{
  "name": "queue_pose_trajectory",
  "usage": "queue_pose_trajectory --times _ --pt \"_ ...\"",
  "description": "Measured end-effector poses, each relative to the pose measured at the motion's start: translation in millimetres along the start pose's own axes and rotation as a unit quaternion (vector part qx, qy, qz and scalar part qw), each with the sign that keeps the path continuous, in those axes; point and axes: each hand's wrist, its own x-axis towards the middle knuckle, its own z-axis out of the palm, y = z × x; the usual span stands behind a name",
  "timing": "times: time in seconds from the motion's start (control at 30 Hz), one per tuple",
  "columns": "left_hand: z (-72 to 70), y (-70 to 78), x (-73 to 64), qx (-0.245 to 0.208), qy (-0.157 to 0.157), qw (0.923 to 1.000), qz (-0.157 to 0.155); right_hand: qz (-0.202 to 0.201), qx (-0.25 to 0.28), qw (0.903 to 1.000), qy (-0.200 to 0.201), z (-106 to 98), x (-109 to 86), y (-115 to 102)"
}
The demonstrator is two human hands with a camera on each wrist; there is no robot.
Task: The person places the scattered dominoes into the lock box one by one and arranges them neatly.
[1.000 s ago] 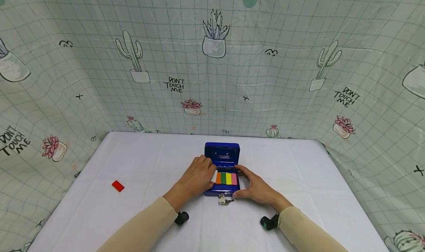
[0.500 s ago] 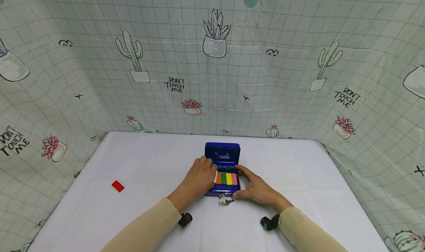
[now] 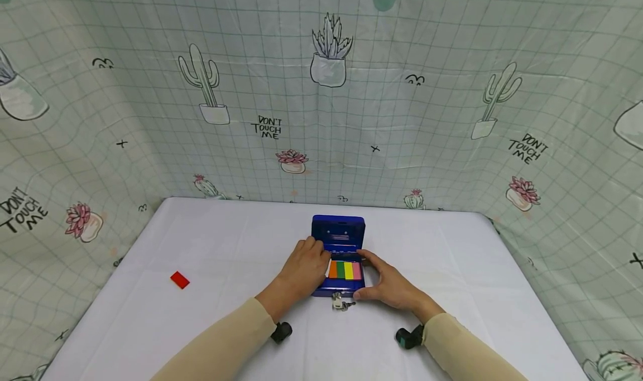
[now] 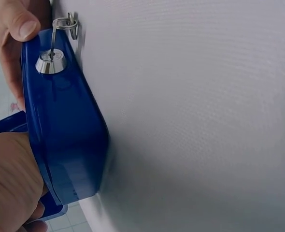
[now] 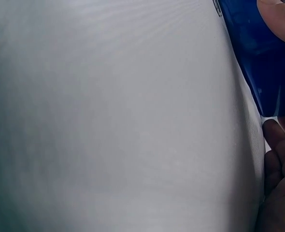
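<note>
A blue metal cash box stands with its lid raised in the head view. Orange, green, yellow and pink rectangular pieces lie side by side inside. My left hand reaches over the box's left side, fingers bent, at a white piece beside the orange one; only a sliver of white shows, and the fingertips are hidden. My right hand grips the box's right side, thumb at the front corner. A key on rings sits in the front lock.
A small red rectangular piece lies alone on the white-covered table to the left. Behind and around the table hangs a gridded curtain with printed plants.
My left hand has shifted slightly right and farther over the box, and less of the white piece shows beside the orange one. My right hand keeps its hold on the box.
</note>
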Motion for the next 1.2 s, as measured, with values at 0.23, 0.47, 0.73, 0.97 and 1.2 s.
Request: queue_pose_trajectory --times 0.23,0.47,0.73,0.97,1.2 --pt "0.0 0.3 0.1 -0.002 -0.006 1.0000 0.002 0.002 -0.003 1.0000 0.002 -0.1 0.0 -0.3" --pt "0.9 -0.1 -0.5 -0.014 0.003 0.9999 0.007 0.002 -0.003 1.0000 0.002 -0.1 -0.3 -0.4" --pt "1.3 -0.2 -2.4 -0.011 0.005 0.9999 0.000 0.001 -0.004 1.0000 0.004 0.8 -0.2 0.1" --pt "3.3 -1.8 -6.0 -0.018 0.009 0.9991 -0.038 0.004 -0.001 1.0000 0.003 1.7 -0.7 0.1" --pt "5.1 -2.0 -5.2 -0.024 0.038 0.9990 -0.007 -0.002 0.002 1.0000 0.006 1.2 -1.2 -0.1"
